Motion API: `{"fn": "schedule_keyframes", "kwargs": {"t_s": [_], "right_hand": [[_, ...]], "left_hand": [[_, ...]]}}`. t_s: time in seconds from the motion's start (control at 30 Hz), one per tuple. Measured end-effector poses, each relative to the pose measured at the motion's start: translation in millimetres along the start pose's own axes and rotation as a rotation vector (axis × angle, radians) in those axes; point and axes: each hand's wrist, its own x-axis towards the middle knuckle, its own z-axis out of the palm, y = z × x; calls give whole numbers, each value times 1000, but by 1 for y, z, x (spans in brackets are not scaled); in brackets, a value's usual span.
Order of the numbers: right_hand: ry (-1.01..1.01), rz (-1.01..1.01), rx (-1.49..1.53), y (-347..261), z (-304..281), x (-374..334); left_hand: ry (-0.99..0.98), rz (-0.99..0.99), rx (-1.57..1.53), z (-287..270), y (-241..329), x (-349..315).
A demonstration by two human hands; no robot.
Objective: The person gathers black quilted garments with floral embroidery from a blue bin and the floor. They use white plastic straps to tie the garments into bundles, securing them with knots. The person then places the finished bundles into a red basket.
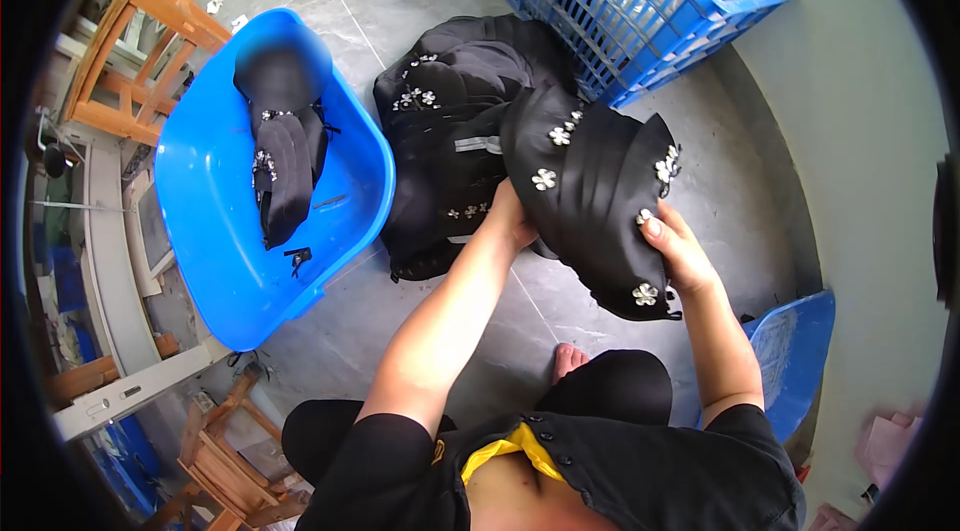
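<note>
A black pleated fabric piece (590,186) with white flower decorations is spread between my two hands above the floor. My left hand (513,218) grips its left side, with the fingers partly hidden under the cloth. At the right edge, my right hand (682,253) pinches the cloth, its thumb beside a small white flower. Behind the held piece, a heap of similar black garments (440,146) with white flowers lies on the floor. To the left, another black decorated piece (287,176) rests inside a blue plastic tub (215,276).
A blue lattice crate (640,26) stands at the far right by a pale wall (850,131). Near my right arm is a blue container (795,356). Wooden chairs (150,46) and a wooden stool (235,461) stand along the left. Grey tiles (470,331) cover the floor.
</note>
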Motion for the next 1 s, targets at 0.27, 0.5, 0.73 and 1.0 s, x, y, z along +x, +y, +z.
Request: {"fn": "schedule_keyframes", "kwargs": {"t_s": [0.27, 0.5, 0.73, 1.0], "right_hand": [[-365, 32, -80, 18, -49, 9], [-481, -14, 17, 34, -66, 4], [-499, -54, -354, 7, -54, 11], [-171, -181, -161, 14, -36, -17]], "left_hand": [[-136, 44, 523, 19, -17, -17], [-225, -71, 633, 24, -18, -9], [-64, 14, 524, 19, -29, -16], [-175, 116, 501, 42, -22, -27]]}}
